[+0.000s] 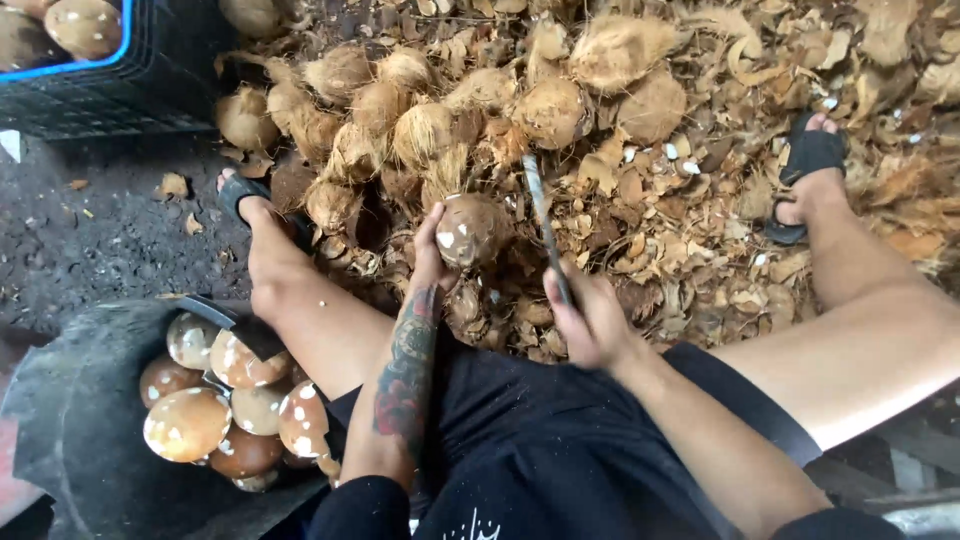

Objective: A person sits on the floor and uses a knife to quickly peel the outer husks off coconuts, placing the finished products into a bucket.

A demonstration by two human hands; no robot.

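This is a rough outdoor coconut-husking yard: a heap of brown fibrous unhusked coconuts (420, 120) on dirt ground littered with dry husk scraps (690, 250), and a dark tub of peeled coconuts (70, 420).

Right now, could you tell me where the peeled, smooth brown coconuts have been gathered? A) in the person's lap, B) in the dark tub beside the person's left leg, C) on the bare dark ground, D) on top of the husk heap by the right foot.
B: the peeled coconuts lie together in the dark tub beside the left leg, while the left hand steadies a coconut and the right hand holds a long blade.
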